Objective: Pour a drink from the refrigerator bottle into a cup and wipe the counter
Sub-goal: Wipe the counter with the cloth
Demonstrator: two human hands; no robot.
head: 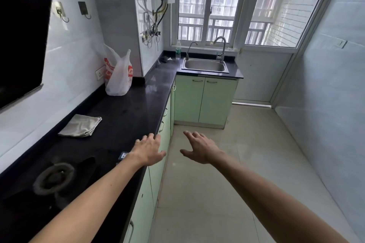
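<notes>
Counter edge [165,105] under left hand [148,152]

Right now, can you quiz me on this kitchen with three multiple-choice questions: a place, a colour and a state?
1. Where does the folded cloth lie? A in the sink; B on the black counter; C on the floor.
2. What colour are the cabinet doors? A white; B brown; C pale green.
3. How is the left hand? A open, holding nothing; B clenched in a fist; C pinching the cloth.
Answers: 1 B, it lies flat on the counter near the wall. 2 C, every door under the counter is pale green. 3 A, its fingers are spread at the counter's edge.
</notes>
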